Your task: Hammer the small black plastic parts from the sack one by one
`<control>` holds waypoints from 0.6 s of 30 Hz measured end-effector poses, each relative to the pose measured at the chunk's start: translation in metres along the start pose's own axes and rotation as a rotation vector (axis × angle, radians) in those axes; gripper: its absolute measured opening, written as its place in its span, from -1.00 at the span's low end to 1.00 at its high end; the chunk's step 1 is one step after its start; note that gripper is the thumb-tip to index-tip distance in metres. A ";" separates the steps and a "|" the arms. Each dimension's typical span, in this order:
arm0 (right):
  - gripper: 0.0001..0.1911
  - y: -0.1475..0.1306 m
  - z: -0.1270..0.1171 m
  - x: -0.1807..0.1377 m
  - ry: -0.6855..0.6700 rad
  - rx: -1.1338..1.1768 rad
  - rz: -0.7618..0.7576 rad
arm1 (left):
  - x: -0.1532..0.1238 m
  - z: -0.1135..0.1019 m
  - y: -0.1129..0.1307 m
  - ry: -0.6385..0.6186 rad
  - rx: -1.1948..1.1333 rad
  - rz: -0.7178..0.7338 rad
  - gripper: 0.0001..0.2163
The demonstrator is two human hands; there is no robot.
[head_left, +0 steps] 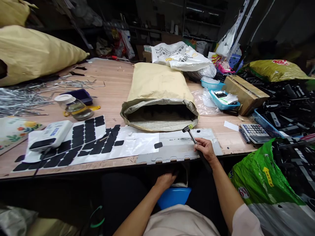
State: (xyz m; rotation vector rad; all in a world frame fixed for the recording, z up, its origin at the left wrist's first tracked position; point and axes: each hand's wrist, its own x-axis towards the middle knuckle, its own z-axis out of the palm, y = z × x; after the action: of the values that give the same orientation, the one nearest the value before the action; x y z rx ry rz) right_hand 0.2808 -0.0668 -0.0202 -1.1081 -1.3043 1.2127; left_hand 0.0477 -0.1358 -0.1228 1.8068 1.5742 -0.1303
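My right hand [206, 150] is closed around a small hammer [192, 136] at the table's front edge. The hammer has a metal shaft, a black grip and a dark head with a yellow-green end. Its head is just in front of the open mouth of a large tan sack [159, 82], which lies on its side with dark contents inside. Below the table edge, over my lap, my left hand [166, 182] is closed with its fingertips in shadow; what it holds is too dark to make out. Near it is a blue container [174, 196].
White sheets with black stickers [83, 134] lie at left, with a white device [52, 134], a jar [78, 108] and metal rods [22, 98]. At right are blue baskets [225, 104], a cardboard box [243, 93], a calculator [254, 131] and a green sack [261, 170].
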 end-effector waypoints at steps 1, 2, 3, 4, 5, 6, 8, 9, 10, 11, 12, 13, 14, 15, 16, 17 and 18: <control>-0.63 0.000 0.000 0.000 -0.002 0.005 -0.004 | -0.002 -0.002 0.000 -0.009 0.002 0.018 -0.64; -0.63 0.001 0.000 0.000 -0.004 0.010 -0.007 | -0.005 -0.006 0.001 -0.032 0.013 0.063 -0.64; -0.63 0.001 0.000 0.001 -0.007 0.013 -0.010 | -0.012 -0.012 0.004 -0.063 0.024 0.138 -0.66; -0.63 0.001 0.000 0.001 -0.011 0.013 -0.012 | -0.019 -0.020 0.008 -0.100 0.027 0.235 -0.68; -0.63 0.001 0.000 0.001 -0.014 0.011 -0.011 | -0.028 -0.032 0.015 -0.136 0.015 0.344 -0.71; -0.63 0.002 0.000 0.001 -0.017 0.006 -0.009 | -0.036 -0.046 0.022 -0.168 -0.018 0.451 -0.74; -0.62 0.002 0.000 0.000 -0.019 -0.006 -0.003 | -0.047 -0.082 0.038 -0.203 -0.143 0.613 -0.76; -0.62 0.003 -0.001 0.000 -0.019 -0.009 -0.001 | -0.047 -0.103 0.045 -0.184 -0.223 0.653 -0.78; -0.63 0.004 -0.001 0.000 -0.019 -0.011 -0.001 | -0.044 -0.124 0.050 -0.123 -0.288 0.666 -0.79; -0.63 0.005 -0.001 0.000 -0.018 -0.009 -0.004 | -0.036 -0.145 0.054 -0.005 -0.333 0.642 -0.79; -0.63 0.006 -0.001 0.000 -0.014 -0.004 -0.009 | -0.024 -0.166 0.056 0.180 -0.357 0.574 -0.78; -0.64 0.007 0.000 0.000 -0.008 0.000 -0.015 | -0.009 -0.185 0.056 0.400 -0.365 0.459 -0.78; -0.64 0.008 0.000 0.000 -0.001 0.002 -0.020 | 0.008 -0.203 0.055 0.641 -0.370 0.298 -0.77; -0.65 0.009 0.000 0.000 0.006 0.001 -0.025 | 0.026 -0.219 0.053 0.765 -0.375 0.206 -0.77; -0.65 0.009 0.001 0.001 0.012 -0.003 -0.028 | 0.044 -0.233 0.050 0.841 -0.381 0.147 -0.76; -0.66 0.009 0.001 0.001 0.015 -0.011 -0.030 | 0.060 -0.245 0.046 0.893 -0.389 0.104 -0.75; -0.66 0.009 0.001 0.001 0.017 -0.018 -0.031 | 0.075 -0.255 0.043 0.878 -0.398 0.112 -0.72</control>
State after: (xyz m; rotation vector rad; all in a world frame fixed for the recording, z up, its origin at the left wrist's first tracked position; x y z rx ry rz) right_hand 0.2797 -0.0652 -0.0293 -1.1046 -1.3175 1.1685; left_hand 0.0094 0.0714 0.0447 1.6929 1.8614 1.0847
